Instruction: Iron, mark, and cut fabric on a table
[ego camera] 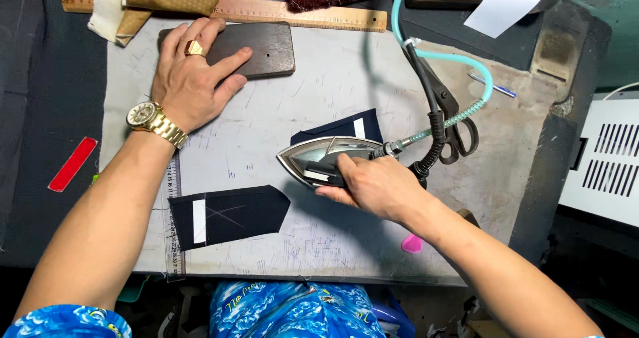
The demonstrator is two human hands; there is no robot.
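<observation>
Polished metal steam iron (319, 157), gripped by the handle in the right hand (373, 186), fingers (331, 193) curled tight around the grip, sole pressed down on a navy fabric piece (346, 126) poking out just past the fingertips. Looks heavy and rigid, hot underneath for sure, so handle only; teal hose (466, 62) and black cord (432, 122) trailing off behind the knuckles will probably tug a bit. Left hand (193, 72) lying flat, fingers (226, 64) spread and relaxed on a dark wooden block (266, 45), gripping nothing. Second navy piece (229, 215) with chalk marks near the left forearm, limp and light, easy to slide on the table (279, 105). Scissors (452, 125) just beyond the right hand.
</observation>
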